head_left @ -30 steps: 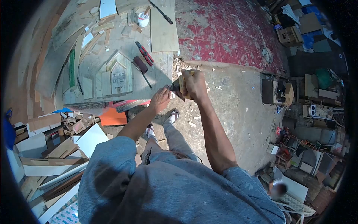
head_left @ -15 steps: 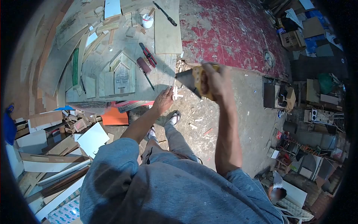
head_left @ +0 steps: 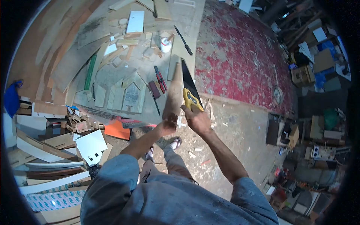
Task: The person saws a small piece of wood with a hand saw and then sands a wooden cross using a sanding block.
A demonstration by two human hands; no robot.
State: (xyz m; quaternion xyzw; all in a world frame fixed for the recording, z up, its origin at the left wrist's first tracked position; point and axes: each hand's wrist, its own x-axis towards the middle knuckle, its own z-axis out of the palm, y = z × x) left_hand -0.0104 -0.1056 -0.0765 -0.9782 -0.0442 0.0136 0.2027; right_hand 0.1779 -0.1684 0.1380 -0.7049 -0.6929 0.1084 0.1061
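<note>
My right hand [head_left: 198, 119] is closed around the yellow handle of a handsaw [head_left: 190, 84]. The dark blade points away from me, its tip over the pale board near the worktable's right edge. My left hand [head_left: 167, 127] is at the front right corner of the worktable [head_left: 150, 107], its fingers curled and partly lost in shadow. Right beside those fingertips, a small pale piece of wood [head_left: 180, 122] juts out past the edge. To the left of the saw lie a red utility knife [head_left: 160, 79], a brown sanding block [head_left: 153, 90] and a house-shaped wooden panel [head_left: 132, 98].
A white tub [head_left: 165, 45], a black pen-like tool [head_left: 183, 40] and wood offcuts lie farther back on the table. Scraps fill the lower left, near an orange sheet [head_left: 117, 129]. Wood bits litter the floor by my feet. Red tiled flooring [head_left: 236, 56] stretches beyond, with cluttered shelving at right.
My right hand has swung the saw inward and turned its blade to point away from me. The left hand stays at the table corner, now in shadow. The whole view has tilted slightly.
</note>
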